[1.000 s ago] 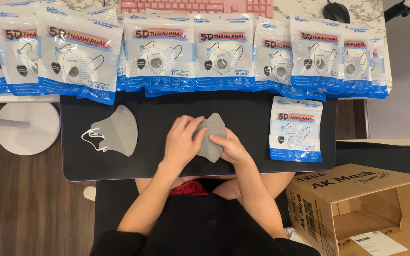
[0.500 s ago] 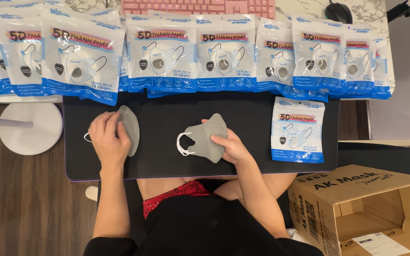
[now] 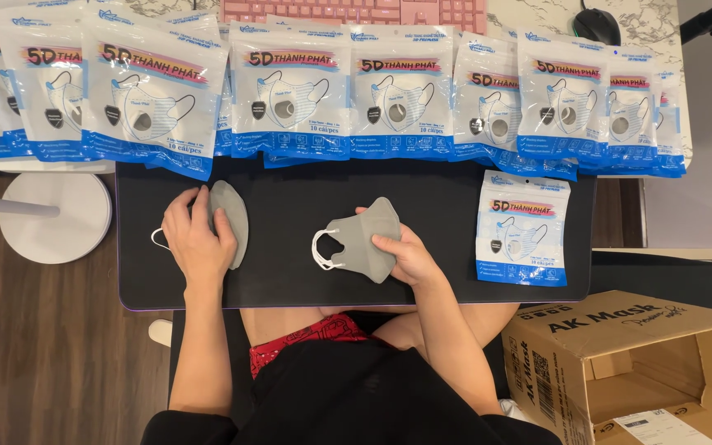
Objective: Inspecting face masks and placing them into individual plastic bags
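Black surface [image 3: 290, 280] carries a row of blue-and-white mask packets [image 3: 290, 91] along twelve o'clock. Right hand [image 3: 405, 251] pinches a folded grey mask [image 3: 356, 239] at centre, grip pressed together. Left hand [image 3: 195, 239] lies spread on a second grey mask [image 3: 232, 218] at nine o'clock.

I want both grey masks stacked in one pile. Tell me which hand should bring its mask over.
Probably the left hand. It lies flat on the lone grey mask at the mat's left, while the right hand already pins the other mask near the middle.
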